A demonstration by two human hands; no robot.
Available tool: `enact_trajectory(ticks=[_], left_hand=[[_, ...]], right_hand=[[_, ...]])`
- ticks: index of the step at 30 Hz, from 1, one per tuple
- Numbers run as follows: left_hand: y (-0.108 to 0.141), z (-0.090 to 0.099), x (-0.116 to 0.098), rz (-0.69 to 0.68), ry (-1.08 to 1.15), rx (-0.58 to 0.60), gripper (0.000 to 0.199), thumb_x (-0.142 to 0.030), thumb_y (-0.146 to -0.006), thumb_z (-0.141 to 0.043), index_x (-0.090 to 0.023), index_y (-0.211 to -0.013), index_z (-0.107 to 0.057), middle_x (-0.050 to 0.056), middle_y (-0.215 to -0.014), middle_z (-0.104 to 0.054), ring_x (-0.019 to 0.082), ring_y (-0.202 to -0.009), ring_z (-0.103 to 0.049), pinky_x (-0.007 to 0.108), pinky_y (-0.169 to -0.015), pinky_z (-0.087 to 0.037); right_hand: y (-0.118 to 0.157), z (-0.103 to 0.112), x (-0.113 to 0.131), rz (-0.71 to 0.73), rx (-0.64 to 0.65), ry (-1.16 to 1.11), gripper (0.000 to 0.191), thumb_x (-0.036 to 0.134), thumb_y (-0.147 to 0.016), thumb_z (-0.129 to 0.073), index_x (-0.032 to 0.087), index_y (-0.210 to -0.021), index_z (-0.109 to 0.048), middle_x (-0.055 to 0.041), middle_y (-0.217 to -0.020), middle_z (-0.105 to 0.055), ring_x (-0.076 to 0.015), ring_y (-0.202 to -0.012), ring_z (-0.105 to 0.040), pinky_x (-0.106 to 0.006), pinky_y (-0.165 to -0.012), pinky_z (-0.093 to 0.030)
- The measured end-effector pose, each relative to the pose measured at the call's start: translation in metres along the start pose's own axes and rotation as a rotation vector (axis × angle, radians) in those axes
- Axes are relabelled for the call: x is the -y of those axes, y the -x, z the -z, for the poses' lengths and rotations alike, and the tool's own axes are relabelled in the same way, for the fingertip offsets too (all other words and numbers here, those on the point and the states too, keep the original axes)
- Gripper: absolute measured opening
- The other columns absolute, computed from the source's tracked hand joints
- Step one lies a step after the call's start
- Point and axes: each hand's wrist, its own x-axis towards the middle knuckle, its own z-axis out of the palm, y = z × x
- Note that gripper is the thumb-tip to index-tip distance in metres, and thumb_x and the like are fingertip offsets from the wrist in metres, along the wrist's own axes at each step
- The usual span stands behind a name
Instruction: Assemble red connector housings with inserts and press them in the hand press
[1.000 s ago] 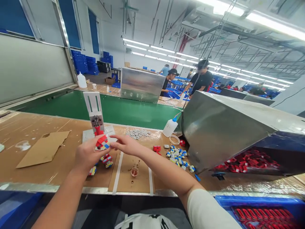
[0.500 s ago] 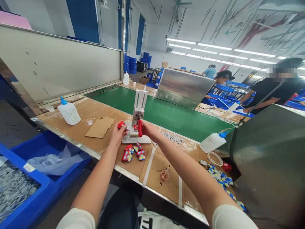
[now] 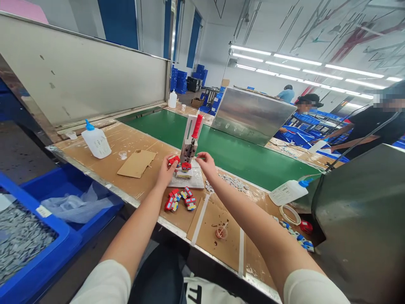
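Left hand [image 3: 166, 172] pinches a red piece [image 3: 174, 159]; right hand [image 3: 206, 164] gapes slightly; a red block [image 3: 186, 166] sits between.

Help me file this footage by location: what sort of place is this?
Probably a factory assembly line: a long green belt, a red-handled clamp and a blue bin of small grey pieces.

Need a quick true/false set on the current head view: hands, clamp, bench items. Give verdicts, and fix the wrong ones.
1. The left hand holds a red plastic part. True.
2. The toggle clamp has its red handle pulled down. False: it points up.
3. The right hand is wrapped around that handle. False: it is apart from it.
4. The torn cardboard piece lies on the green belt. False: it lies on the workbench.
5. A tape roll lies near a blue-capped bottle. True.
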Motion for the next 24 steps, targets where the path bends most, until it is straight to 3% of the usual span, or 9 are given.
enact_trajectory(ticks=[3, 6, 8, 12, 15, 18, 21, 24], left_hand=[[-0.001, 0.000, 0.003, -0.011, -0.050, 0.038, 0.061, -0.056, -0.082, -0.083, -0.017, -0.126, -0.064, 0.014, -0.121, -0.074, 0.023, -0.100, -0.073, 0.034, -0.089, -0.059], [-0.001, 0.001, 0.001, 0.004, -0.080, 0.080, 0.062, -0.049, -0.075, -0.088, -0.015, -0.122, -0.067, 0.014, -0.118, -0.076, 0.024, -0.101, -0.074, 0.037, -0.095, -0.057], [-0.001, 0.002, -0.003, 0.018, -0.091, 0.093, 0.063, -0.049, -0.073, -0.090, -0.015, -0.121, -0.068, 0.014, -0.117, -0.077, 0.025, -0.100, -0.074, 0.038, -0.095, -0.057], [-0.002, 0.003, -0.011, 0.017, -0.228, 0.151, 0.058, -0.050, -0.073, -0.090, -0.018, -0.119, -0.073, 0.012, -0.111, -0.079, 0.026, -0.097, -0.075, 0.039, -0.093, -0.058], [-0.004, -0.002, -0.012, 0.019, -0.335, 0.208, 0.054, -0.051, -0.076, -0.089, -0.019, -0.117, -0.075, 0.010, -0.106, -0.079, 0.024, -0.088, -0.074, 0.039, -0.090, -0.058], [-0.006, -0.008, -0.011, 0.025, -0.415, 0.250, 0.049, -0.052, -0.079, -0.085, -0.021, -0.116, -0.075, 0.007, -0.104, -0.079, 0.025, -0.088, -0.074, 0.042, -0.092, -0.059], [-0.009, -0.011, -0.009, 0.028, -0.466, 0.304, 0.047, -0.053, -0.081, -0.081, -0.023, -0.117, -0.074, 0.007, -0.106, -0.080, 0.028, -0.094, -0.075, 0.045, -0.095, -0.060], [-0.013, -0.010, -0.005, 0.025, -0.473, 0.324, 0.049, -0.056, -0.080, -0.080, -0.023, -0.116, -0.074, 0.008, -0.110, -0.080, 0.030, -0.098, -0.076, 0.047, -0.097, -0.060]], right_hand=[[0.008, -0.016, -0.022, -0.041, 0.107, 0.077, 0.049, 0.044, -0.069, -0.085, 0.018, -0.108, -0.070, -0.0056, -0.109, -0.075, -0.0123, -0.072, -0.053, -0.028, -0.072, -0.046], [0.009, -0.027, -0.026, -0.062, 0.169, 0.122, 0.046, 0.044, -0.069, -0.087, 0.017, -0.103, -0.072, -0.0045, -0.099, -0.076, -0.0145, -0.075, -0.057, -0.029, -0.074, -0.046], [0.009, -0.023, -0.024, -0.077, 0.163, 0.143, 0.046, 0.051, -0.071, -0.087, 0.017, -0.099, -0.072, -0.0041, -0.092, -0.075, -0.0155, -0.075, -0.058, -0.029, -0.073, -0.046], [0.032, 0.016, -0.021, -0.141, 0.170, 0.198, 0.056, 0.069, -0.072, -0.083, 0.015, -0.085, -0.071, -0.0026, -0.073, -0.069, -0.0152, -0.068, -0.055, -0.028, -0.064, -0.040], [0.071, 0.051, -0.019, -0.188, 0.411, 0.313, 0.058, 0.072, -0.068, -0.086, 0.015, -0.076, -0.073, 0.0003, -0.063, -0.062, -0.0129, -0.061, -0.049, -0.027, -0.059, -0.034], [0.109, 0.069, -0.017, -0.191, 0.638, 0.485, 0.052, 0.068, -0.081, -0.078, 0.016, -0.087, -0.080, -0.0007, -0.070, -0.067, -0.0132, -0.064, -0.051, -0.027, -0.060, -0.034], [0.119, 0.071, -0.013, -0.133, 0.599, 0.595, 0.050, 0.063, -0.087, -0.075, 0.016, -0.104, -0.080, -0.0046, -0.086, -0.073, -0.0157, -0.072, -0.058, -0.029, -0.065, -0.040], [0.090, 0.068, 0.002, 0.009, 0.401, 0.516, 0.054, 0.062, -0.086, -0.075, 0.017, -0.117, -0.076, -0.0080, -0.098, -0.075, -0.0182, -0.078, -0.062, -0.033, -0.074, -0.049]])
